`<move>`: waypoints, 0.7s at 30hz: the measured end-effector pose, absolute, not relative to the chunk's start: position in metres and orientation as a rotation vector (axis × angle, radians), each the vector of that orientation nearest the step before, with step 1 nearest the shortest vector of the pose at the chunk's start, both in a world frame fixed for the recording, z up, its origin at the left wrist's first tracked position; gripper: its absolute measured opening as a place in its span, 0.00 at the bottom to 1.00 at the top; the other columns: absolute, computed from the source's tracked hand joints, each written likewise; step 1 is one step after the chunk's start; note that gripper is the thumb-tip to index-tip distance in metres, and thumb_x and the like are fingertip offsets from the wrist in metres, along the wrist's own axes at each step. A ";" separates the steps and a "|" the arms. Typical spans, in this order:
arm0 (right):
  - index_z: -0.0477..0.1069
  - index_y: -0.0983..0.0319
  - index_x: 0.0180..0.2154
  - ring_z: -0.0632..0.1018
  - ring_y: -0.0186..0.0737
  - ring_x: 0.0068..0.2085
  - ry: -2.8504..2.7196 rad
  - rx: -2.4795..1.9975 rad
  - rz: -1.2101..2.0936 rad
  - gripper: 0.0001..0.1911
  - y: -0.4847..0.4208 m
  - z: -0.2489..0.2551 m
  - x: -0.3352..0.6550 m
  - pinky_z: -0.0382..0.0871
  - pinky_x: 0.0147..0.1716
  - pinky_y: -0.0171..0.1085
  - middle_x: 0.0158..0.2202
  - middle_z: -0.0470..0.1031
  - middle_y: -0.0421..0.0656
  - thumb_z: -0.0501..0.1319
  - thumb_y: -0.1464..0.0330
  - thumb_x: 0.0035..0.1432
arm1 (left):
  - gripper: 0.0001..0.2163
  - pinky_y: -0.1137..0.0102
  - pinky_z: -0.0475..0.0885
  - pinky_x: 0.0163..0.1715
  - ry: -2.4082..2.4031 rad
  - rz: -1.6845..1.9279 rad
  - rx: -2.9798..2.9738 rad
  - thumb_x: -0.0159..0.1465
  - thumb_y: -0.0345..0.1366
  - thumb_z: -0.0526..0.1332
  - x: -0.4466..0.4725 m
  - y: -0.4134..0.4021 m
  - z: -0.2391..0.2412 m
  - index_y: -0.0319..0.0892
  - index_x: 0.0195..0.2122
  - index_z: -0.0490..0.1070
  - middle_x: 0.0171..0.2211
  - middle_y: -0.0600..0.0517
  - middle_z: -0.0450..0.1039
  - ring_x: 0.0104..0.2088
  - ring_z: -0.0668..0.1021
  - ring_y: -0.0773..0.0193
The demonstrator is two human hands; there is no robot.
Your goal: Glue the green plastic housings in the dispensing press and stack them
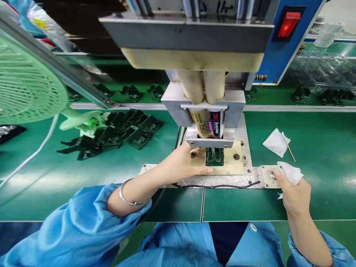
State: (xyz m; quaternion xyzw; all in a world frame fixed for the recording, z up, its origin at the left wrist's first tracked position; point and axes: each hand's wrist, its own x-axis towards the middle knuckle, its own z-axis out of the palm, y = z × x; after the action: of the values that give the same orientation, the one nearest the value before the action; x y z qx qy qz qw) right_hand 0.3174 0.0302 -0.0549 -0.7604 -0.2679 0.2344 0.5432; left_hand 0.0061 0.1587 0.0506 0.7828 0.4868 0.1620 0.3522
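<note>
My left hand (185, 165) lies at the left of a cream fixture plate (236, 168). Its thumb stretches along the front edge, close to a small green circuit board (214, 159); the other fingertips are hidden behind the dispenser. Over the board, a dispensing press (203, 94) holds a twin-tube adhesive cartridge (200, 124), with its clear nozzle (213, 152) pointing down at the board. Farther right, my right hand (296, 194) is closed on a crumpled white tissue (290, 172). Its thumb presses against a round metal button (273, 175) on the base.
Several dark green circuit boards (139, 129) lie in a pile at left, beside a green fan (30, 79). A folded white wipe (275, 142) and a cotton swab (288, 147) lie at right. A metal rail (292, 108) runs across the back; clear plastic trays (328, 70) stand behind.
</note>
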 end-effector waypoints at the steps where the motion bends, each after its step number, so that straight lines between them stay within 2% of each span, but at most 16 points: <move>1: 0.80 0.63 0.44 0.79 0.60 0.51 -0.632 -1.804 0.565 0.32 0.030 -0.054 0.317 0.70 0.55 0.55 0.47 0.81 0.52 0.76 0.51 0.40 | 0.33 0.56 0.73 0.55 1.270 0.406 2.021 0.50 0.50 0.72 0.008 0.160 0.049 0.39 0.54 0.70 0.54 0.42 0.74 0.54 0.76 0.43; 5: 0.81 0.62 0.44 0.79 0.60 0.52 -0.629 -1.823 0.587 0.32 0.031 -0.050 0.316 0.70 0.55 0.55 0.48 0.81 0.51 0.75 0.50 0.40 | 0.28 0.52 0.74 0.52 1.291 0.384 1.947 0.52 0.50 0.71 0.012 0.163 0.038 0.38 0.49 0.72 0.47 0.41 0.77 0.49 0.78 0.43; 7: 0.81 0.62 0.45 0.79 0.60 0.52 -0.639 -1.840 0.579 0.33 0.031 -0.049 0.316 0.70 0.55 0.54 0.47 0.81 0.52 0.75 0.50 0.40 | 0.27 0.51 0.72 0.56 1.252 0.455 1.826 0.52 0.49 0.71 0.012 0.163 0.032 0.38 0.48 0.72 0.49 0.40 0.76 0.52 0.77 0.43; 11: 0.81 0.63 0.45 0.79 0.60 0.51 -0.653 -1.830 0.560 0.33 0.031 -0.049 0.316 0.72 0.53 0.53 0.47 0.81 0.52 0.75 0.50 0.40 | 0.31 0.50 0.66 0.63 1.102 0.601 1.548 0.51 0.44 0.74 0.014 0.163 0.033 0.39 0.53 0.68 0.56 0.39 0.72 0.59 0.74 0.47; 15: 0.81 0.63 0.44 0.79 0.61 0.52 -0.646 -1.820 0.564 0.33 0.031 -0.050 0.316 0.71 0.54 0.55 0.47 0.81 0.52 0.75 0.50 0.40 | 0.30 0.54 0.66 0.62 1.094 0.556 1.366 0.50 0.45 0.75 0.016 0.162 0.047 0.38 0.51 0.69 0.52 0.42 0.75 0.55 0.76 0.51; 17: 0.81 0.63 0.45 0.79 0.61 0.52 -0.655 -1.807 0.570 0.33 0.032 -0.050 0.317 0.70 0.55 0.56 0.47 0.81 0.52 0.75 0.50 0.40 | 0.28 0.59 0.69 0.56 1.141 0.504 1.297 0.51 0.47 0.75 0.016 0.160 0.053 0.38 0.48 0.72 0.47 0.45 0.77 0.50 0.77 0.55; 19: 0.80 0.63 0.45 0.79 0.61 0.52 -0.663 -1.790 0.567 0.33 0.033 -0.050 0.317 0.70 0.55 0.56 0.47 0.81 0.53 0.75 0.50 0.41 | 0.24 0.67 0.72 0.43 1.150 0.421 1.255 0.53 0.50 0.74 0.014 0.158 0.055 0.38 0.42 0.74 0.38 0.49 0.76 0.39 0.77 0.60; 21: 0.80 0.64 0.44 0.79 0.60 0.51 -0.669 -1.766 0.561 0.32 0.035 -0.050 0.317 0.71 0.55 0.56 0.47 0.81 0.53 0.75 0.51 0.41 | 0.22 0.72 0.66 0.29 1.127 0.309 1.230 0.53 0.53 0.72 0.013 0.153 0.056 0.37 0.32 0.73 0.28 0.53 0.70 0.28 0.71 0.66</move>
State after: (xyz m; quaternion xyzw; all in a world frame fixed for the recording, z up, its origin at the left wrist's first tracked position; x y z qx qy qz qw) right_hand 0.3171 0.0350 -0.0505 -0.7471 -0.2828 0.2372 0.5528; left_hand 0.0132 0.1530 0.0560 0.5437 0.4985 0.1366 0.6612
